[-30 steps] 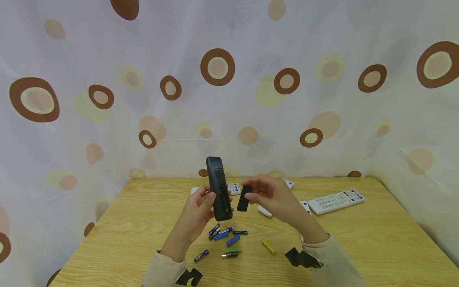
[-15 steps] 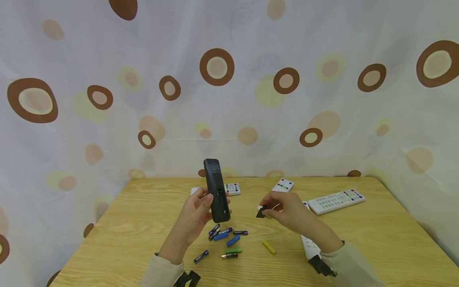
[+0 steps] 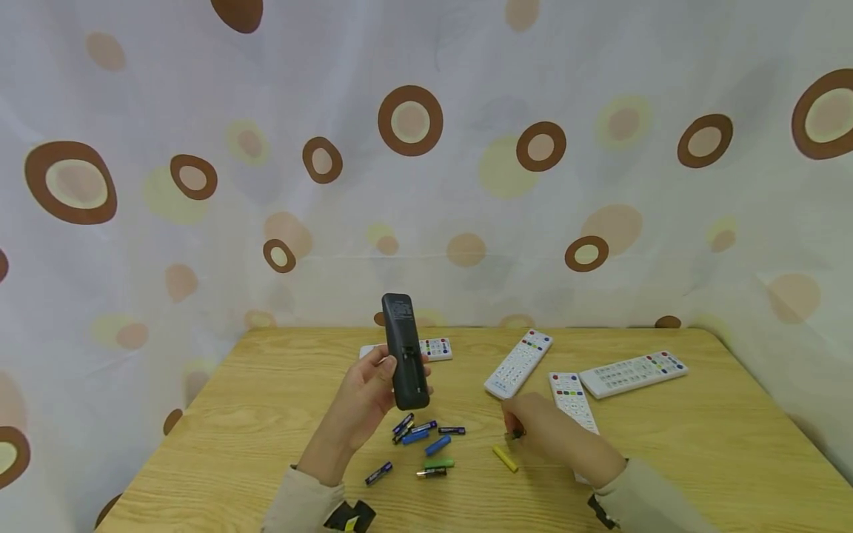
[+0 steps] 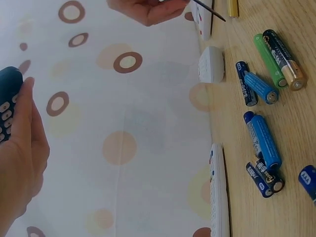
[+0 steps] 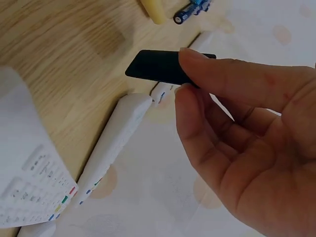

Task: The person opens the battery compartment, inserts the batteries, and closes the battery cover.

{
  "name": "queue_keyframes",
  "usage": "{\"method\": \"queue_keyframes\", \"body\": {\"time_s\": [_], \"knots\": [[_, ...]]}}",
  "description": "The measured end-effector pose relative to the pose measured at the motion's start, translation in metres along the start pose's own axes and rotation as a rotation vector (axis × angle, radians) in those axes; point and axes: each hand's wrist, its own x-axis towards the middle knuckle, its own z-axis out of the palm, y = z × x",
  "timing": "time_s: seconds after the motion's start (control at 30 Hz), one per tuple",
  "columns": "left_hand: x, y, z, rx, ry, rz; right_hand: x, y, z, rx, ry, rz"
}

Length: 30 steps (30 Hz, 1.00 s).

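Note:
In the head view my left hand grips a black remote control, held upright above the table with its back facing me. The battery compartment in its lower half is uncovered; I cannot make out a battery inside. The left wrist view shows the buttons on the front of the same remote. Farther right, my right hand is low over the table, just above a yellow battery. Thumb and fingers pinch a thin black battery cover, best seen in the right wrist view and mostly hidden in the head view.
Several loose batteries, among them a blue one and a green one, lie on the wooden table below the remote. White remotes lie behind and to the right, including one at the back and another farther right. A patterned cloth hangs behind.
My right hand has moved away from the black remote, right and down toward the table, taking the battery cover with it. The left hand and the remote have stayed nearly still.

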Motion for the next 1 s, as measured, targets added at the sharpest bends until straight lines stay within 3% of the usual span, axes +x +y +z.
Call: {"method": "queue_keyframes", "body": {"time_s": [0.2, 0.53, 0.87, 1.0], "knots": [[-0.0001, 0.0018, 0.0006, -0.03, -0.009, 0.009, -0.0046, 0.0004, 0.0048, -0.003, -0.07, 0.053], [0.0002, 0.0036, 0.0018, -0.031, -0.033, 0.03, -0.0069, 0.0033, 0.0079, -0.059, -0.125, 0.033], [-0.0012, 0.0051, 0.0024, -0.028, -0.015, 0.013, -0.0053, 0.0012, 0.0105, -0.089, -0.16, 0.04], [-0.0017, 0.0054, 0.0021, -0.031, 0.0, 0.002, -0.0041, -0.001, 0.011, -0.097, -0.188, 0.085]]}}
